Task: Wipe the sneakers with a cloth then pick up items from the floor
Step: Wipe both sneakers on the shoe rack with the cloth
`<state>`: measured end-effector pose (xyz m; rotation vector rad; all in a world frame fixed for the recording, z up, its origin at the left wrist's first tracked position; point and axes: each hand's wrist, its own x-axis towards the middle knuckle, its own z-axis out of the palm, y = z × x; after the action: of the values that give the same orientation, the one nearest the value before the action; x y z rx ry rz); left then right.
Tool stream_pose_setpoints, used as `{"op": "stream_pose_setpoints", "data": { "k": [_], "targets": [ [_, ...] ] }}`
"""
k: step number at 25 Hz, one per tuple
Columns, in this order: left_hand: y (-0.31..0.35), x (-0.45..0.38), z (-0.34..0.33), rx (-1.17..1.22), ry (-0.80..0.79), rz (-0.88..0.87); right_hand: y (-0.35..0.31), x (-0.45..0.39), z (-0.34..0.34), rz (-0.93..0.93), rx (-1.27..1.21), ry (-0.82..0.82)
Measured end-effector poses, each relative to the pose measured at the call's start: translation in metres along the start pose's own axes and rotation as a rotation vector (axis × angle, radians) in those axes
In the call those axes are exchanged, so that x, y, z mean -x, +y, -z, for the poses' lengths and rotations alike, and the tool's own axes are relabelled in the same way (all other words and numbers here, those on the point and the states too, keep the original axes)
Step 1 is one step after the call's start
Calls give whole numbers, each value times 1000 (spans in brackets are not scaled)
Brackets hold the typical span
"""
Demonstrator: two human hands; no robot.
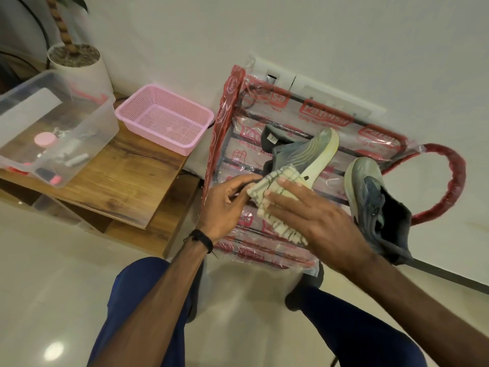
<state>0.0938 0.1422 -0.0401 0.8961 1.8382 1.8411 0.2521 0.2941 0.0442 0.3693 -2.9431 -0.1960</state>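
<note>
Cream cloth (258, 194) beneath flat right hand (315, 221)

Plain white wall (185, 35), glossy pale floor (39, 300), low wooden table (127, 176) beside a potted plant (79, 64)

- Worn on the head, looking forward and down over the knees (148, 300) toward the wall (317, 35).
- Close above the left hand (225, 205) and right hand (315, 218).

Pink mesh basket (164, 120) and clear plastic bin (102, 123) on a wooden table (127, 176), white plant pot (87, 72) behind.
</note>
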Motion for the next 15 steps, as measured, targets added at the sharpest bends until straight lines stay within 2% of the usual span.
{"op": "stream_pose_setpoints", "data": {
  "k": [3, 5, 6, 9, 10, 11, 14, 15],
  "targets": [
    [2, 0, -1, 5, 7, 5, 31, -11, -1, -380, -197, 105],
    [-1, 1, 0, 2, 19, 17, 25, -18, -2, -505, -305, 127],
    [-3, 0, 2, -12, 28, 21, 17, -19, -2, -456, -302, 113],
    [-7, 0, 5, -20, 5, 28, -3, -5, 1, -23, -204, 10],
    [-6, 0, 3, -17, -5, 24, 3, -1, 3, 64, -151, 3],
    [-4, 0, 1, -16, -9, 20, 15, 0, 3, 47, -122, 16],
    [-2, 0, -2, 12, 7, 29, 50, -8, 0, -357, -188, 84],
    [-2, 0, -1, 20, 10, 38, 52, -10, 2, -429, -203, 94]
  ]
}}
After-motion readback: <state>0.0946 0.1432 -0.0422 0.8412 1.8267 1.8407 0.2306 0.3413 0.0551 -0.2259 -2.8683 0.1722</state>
